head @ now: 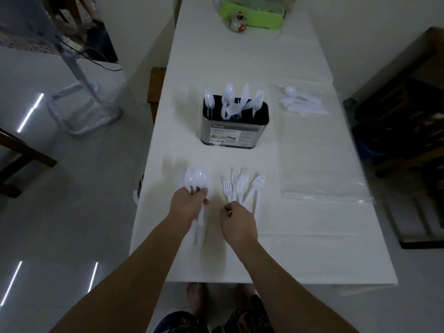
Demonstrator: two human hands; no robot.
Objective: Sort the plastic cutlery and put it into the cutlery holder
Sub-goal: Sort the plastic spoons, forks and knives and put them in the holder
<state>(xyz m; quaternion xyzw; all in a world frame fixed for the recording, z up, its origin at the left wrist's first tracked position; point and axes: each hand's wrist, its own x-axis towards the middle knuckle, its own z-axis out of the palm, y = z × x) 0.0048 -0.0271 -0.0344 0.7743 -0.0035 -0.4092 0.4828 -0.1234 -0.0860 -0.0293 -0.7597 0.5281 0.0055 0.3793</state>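
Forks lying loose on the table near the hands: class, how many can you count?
5 forks are countable, fanned out just ahead of the right hand, tines pointing toward the cutlery holder. They overlap, so another may be hidden.

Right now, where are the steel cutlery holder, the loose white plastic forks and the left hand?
steel cutlery holder (234, 133), head view, front wall.
white plastic forks (240, 186), head view, a middle fork's head.
left hand (189, 203), head view, back of hand.

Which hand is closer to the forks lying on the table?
Right. The right hand sits at the handle ends of the forks; the left hand is off to their left, gripping a bunch of spoons.
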